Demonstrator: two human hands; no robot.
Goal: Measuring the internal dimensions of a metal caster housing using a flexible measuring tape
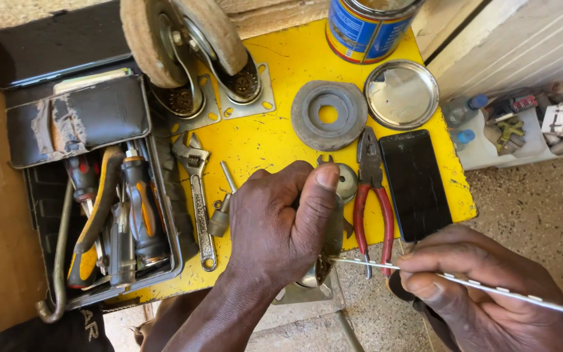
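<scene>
Gripping small metal fitting (324, 244) tight, left hand (275, 221); right hand (477, 287) pinching thin stiff metal strip (490, 287), 4 o'clock of pliers (373, 195); springy, light, sharp-edged probably.

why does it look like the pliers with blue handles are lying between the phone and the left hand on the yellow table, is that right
Not quite: the head view shows the pliers have red handles, not blue. The rest holds: they lie on the yellow table, between the phone and the left hand.

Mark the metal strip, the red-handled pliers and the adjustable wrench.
metal strip (490, 289), head view, mid-length past the right hand.
red-handled pliers (371, 171), head view, on the pivot.
adjustable wrench (200, 205), head view, on the shaft.
</scene>
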